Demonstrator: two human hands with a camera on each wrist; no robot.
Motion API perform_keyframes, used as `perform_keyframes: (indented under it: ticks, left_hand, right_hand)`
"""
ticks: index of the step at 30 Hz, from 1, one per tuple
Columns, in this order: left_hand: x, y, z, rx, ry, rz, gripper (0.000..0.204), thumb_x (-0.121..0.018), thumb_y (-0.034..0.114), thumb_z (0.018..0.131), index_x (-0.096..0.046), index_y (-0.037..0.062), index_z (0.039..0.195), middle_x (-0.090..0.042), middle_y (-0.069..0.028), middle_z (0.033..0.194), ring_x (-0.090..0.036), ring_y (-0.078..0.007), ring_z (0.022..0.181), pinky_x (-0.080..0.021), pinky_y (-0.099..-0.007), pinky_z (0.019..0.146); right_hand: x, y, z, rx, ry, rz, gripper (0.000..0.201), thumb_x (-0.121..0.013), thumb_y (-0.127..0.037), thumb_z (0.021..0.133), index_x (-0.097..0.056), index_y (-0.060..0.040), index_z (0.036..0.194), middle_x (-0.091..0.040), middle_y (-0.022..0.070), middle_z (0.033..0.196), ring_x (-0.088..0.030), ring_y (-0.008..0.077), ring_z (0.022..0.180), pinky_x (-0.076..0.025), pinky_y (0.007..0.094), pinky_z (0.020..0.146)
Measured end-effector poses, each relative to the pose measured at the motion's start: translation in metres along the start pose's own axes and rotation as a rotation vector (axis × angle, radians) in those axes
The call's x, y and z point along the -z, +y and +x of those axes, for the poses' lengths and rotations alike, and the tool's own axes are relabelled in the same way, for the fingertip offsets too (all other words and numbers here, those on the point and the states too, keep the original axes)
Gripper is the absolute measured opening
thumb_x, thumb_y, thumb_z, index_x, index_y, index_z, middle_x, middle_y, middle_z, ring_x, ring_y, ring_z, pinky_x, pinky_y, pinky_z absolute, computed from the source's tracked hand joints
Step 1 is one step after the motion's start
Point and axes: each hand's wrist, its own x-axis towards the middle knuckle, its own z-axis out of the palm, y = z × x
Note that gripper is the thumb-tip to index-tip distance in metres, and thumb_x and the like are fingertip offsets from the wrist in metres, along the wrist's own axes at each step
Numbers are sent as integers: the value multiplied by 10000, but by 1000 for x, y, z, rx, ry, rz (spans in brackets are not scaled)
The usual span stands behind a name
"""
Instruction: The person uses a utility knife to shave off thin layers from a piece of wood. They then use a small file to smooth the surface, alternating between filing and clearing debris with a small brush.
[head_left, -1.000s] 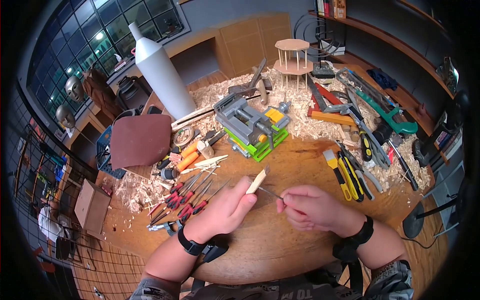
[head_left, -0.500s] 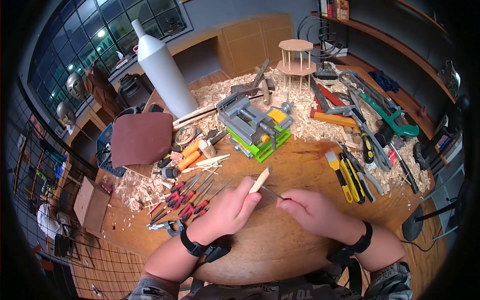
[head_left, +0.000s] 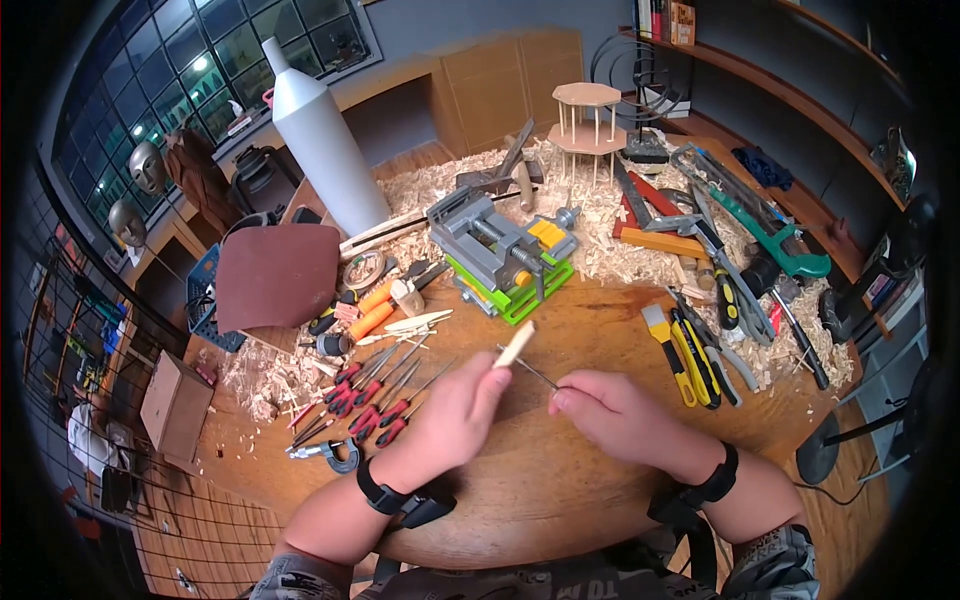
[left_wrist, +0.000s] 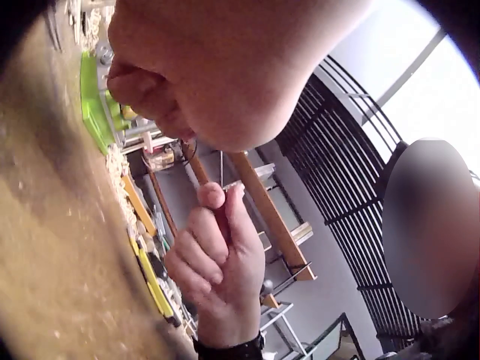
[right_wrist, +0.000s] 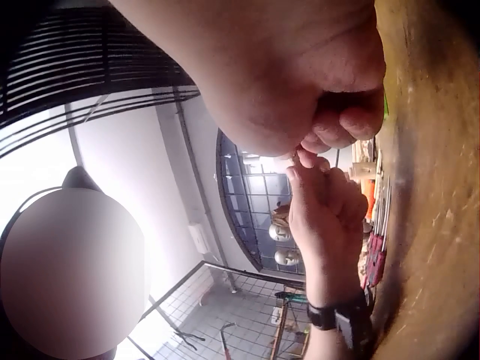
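Looks like the shaping step — left hand [head_left: 455, 410] curls round a pale wood piece [head_left: 515, 346] above the table [head_left: 525, 490], right hand [head_left: 615, 412] pinches a thin tool [head_left: 539, 376] crossing it; the next stroke probably wants a firm grip — steady angle too

The head view is evenly lit and mostly sharp, bent and blackened at its rim. Both wrist views are hazy, washed out by overhead glare, the desk [left_wrist: 67, 225] blurred.

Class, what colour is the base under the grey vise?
The base is bright green, seen best in the head view.
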Motion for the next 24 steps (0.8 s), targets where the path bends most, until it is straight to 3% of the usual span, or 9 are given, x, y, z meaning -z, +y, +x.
perform_keyframes:
  ticks: [4, 8, 10, 11, 13, 14, 16, 19, 24]
  left_hand:
    - [2, -3, 2, 59, 69, -59, 342, -420, 286, 1076, -585, 16, 945, -516, -63, 733, -510, -184, 690, -422, -325, 653]
    - [-2, -10, 5, 72, 126, -97, 300, -491, 274, 1056, -596, 7, 970, -573, -159, 731, -603, -310, 698, -457, -409, 646]
    - [-7, -19, 5, 46, 141, -202, 382, -396, 373, 1086, -585, 66, 958, -468, 7, 678, -420, -116, 585, -344, -266, 546]
    - [-5, -21, 6, 43, 143, -199, 382, -396, 373, 1086, -585, 66, 958, -468, 7, 678, -420, -116, 585, -344, -266, 546]
    - [5, -23, 8, 321, 338, -879, 379, -374, 384, 1093, -562, 77, 973, -457, 1, 626, -441, -137, 522, -370, -296, 512]
    - [14, -20, 11, 188, 313, -1139, 392, -326, 426, 1099, -538, 111, 1002, -412, 40, 627, -357, -89, 492, -319, -248, 479]
    - [21, -17, 9, 192, 235, -996, 404, -348, 453, 1091, -530, 99, 1023, -414, 49, 634, -381, -75, 512, -317, -235, 473]
    - [4, -7, 0, 172, 112, -762, 235, -496, 348, 1059, -494, 113, 1054, -480, 6, 743, -437, -94, 559, -371, -237, 508]
    - [-6, 0, -1, 247, -8, -859, 182, -499, 271, 1063, -439, 109, 1120, -563, -27, 824, -514, -111, 556, -393, -244, 498]
  right_hand:
    - [1, -6, 1, -30, 18, 33, 222, -542, -182, 1026, -683, -16, 988, -640, 3, 808, -561, 90, 741, -475, 272, 701]
    - [5, 10, 7, 120, 87, -43, 260, -563, -232, 1014, -672, 3, 1039, -684, 109, 839, -631, 152, 775, -498, 321, 724]
    - [7, 8, 7, 122, 99, -162, 251, -566, -227, 1011, -676, -3, 1039, -682, 130, 838, -653, 175, 776, -506, 330, 717]
    - [9, 6, 6, 127, 99, -162, 251, -566, -227, 1011, -676, -3, 1039, -682, 130, 838, -653, 175, 776, -506, 330, 717]
    - [15, -2, 3, 126, 112, -675, 234, -572, -213, 1006, -680, -9, 1042, -677, 137, 827, -661, 194, 756, -510, 342, 698]
    - [15, 0, 3, 131, 113, -674, 234, -572, -213, 1006, -680, -9, 1042, -677, 137, 827, -661, 194, 756, -510, 342, 698]
    - [15, 7, 8, 189, 192, -390, 195, -574, -164, 1000, -698, -16, 1021, -657, 8, 687, -598, 139, 613, -481, 304, 599]
    - [14, 6, 7, 107, 231, -75, 179, -577, -138, 993, -702, -11, 1015, -646, 6, 710, -562, 96, 619, -457, 264, 592]
    - [14, 18, 8, 181, 307, -119, 126, -621, -78, 957, -702, -3, 1018, -643, 11, 762, -531, 52, 647, -433, 223, 589]
